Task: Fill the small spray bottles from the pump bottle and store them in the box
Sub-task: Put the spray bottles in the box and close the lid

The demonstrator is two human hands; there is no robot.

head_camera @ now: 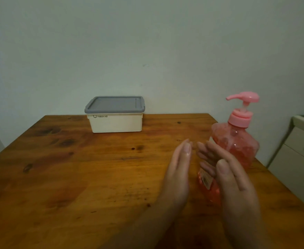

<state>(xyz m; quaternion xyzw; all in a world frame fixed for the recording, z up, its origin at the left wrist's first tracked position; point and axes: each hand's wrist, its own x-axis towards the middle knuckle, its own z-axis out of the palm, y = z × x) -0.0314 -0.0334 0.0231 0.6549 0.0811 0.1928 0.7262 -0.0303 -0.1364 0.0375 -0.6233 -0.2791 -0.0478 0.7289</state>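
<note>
Table: brown wood, knots and grain showing; it carries everything below.
Box: cream, grey lid on — closed. It stands at the far edge near the wall, left of centre, well apart from both hands.
Pump bottle: pink, translucent, upright at the right side of the table, pink pump head with its nozzle pointing left. It stands just behind the right hand's fingertips; whether they touch it, I cannot tell.
Small bottle: reddish-pink, translucent, with a label on its side; it sits low between the two hands, closer to the right palm, and its top is hidden behind the right fingers. Upright or tilted — cannot tell.
Left hand: flat, palm facing right, fingers straight and pressed together, thumb along them. It holds nothing; a gap of bare table shows between it and the small bottle.
Right hand: palm facing left, fingers slightly spread and loosely curved over the small bottle's upper part; thumb raised. Whether they grip the bottle or only cover it cannot be told.
Cabinet: pale, with drawers, beyond the table's right edge.
</note>
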